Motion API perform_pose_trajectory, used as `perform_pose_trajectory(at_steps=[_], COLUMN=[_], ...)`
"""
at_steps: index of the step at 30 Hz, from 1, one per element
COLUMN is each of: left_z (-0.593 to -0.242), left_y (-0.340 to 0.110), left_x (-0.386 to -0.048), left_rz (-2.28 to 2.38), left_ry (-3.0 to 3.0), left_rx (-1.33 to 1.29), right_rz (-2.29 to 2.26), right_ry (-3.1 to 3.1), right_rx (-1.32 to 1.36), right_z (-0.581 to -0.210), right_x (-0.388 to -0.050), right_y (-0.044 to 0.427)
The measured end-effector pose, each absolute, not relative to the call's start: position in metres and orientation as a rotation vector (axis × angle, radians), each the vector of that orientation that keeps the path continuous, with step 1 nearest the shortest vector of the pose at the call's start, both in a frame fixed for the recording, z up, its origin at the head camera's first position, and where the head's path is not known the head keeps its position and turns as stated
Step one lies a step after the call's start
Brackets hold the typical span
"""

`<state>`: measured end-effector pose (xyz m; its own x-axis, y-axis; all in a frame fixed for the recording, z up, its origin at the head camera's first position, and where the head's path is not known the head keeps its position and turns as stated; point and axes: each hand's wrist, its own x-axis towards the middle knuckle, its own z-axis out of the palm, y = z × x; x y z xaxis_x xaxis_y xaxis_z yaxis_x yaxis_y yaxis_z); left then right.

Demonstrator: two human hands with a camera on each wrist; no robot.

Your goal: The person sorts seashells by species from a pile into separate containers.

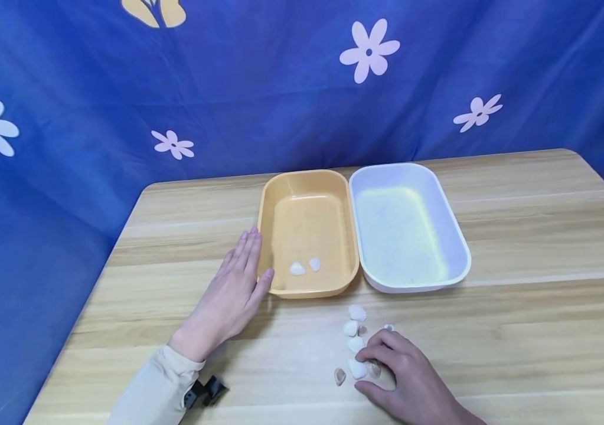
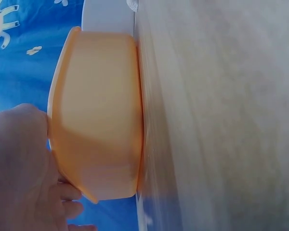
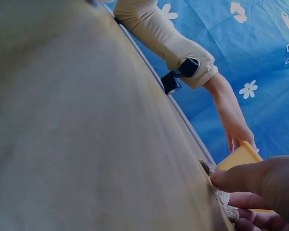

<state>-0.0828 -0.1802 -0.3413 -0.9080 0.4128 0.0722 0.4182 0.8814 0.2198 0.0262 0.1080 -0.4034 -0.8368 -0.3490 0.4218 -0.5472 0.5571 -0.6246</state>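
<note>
My left hand [image 1: 232,289] lies with straight fingers along the left rim of an orange plastic basin [image 1: 309,292], its thumb over the near corner. Two white seashells [image 1: 297,268] lie inside that basin. Low over the table, my right hand [image 1: 410,378] has its thumb and bent forefinger spread around a white seashell [image 1: 357,369] on the wood. The forefinger is at the shell's upper edge; the thumb appears slightly apart. More white shells [image 1: 357,313] form a rough line up toward the basins. Small brownish shells [image 1: 339,376] lie nearby, one partly hidden by the right hand.
A white basin [image 1: 413,283] stands against the orange basin's right side. Both sit on a wood-grain table [image 1: 535,330] before a blue curtain [image 1: 259,88] with flower prints. A black device [image 1: 203,392] is strapped at the left sleeve.
</note>
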Motion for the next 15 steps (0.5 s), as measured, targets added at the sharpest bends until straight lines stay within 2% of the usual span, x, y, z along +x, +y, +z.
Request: perform_pose_trajectory(at_steps=[15], left_z=[-0.3423], left_y=[-0.1784], left_x=[-0.0803], left_rz=[-0.397], left_ry=[-3.033], left_rx=[-0.639], right_rz=[1.142], right_ry=[-2.503], right_rx=[0.758], right_z=[-0.4089], right_x=[0.0254], right_y=[0.1051])
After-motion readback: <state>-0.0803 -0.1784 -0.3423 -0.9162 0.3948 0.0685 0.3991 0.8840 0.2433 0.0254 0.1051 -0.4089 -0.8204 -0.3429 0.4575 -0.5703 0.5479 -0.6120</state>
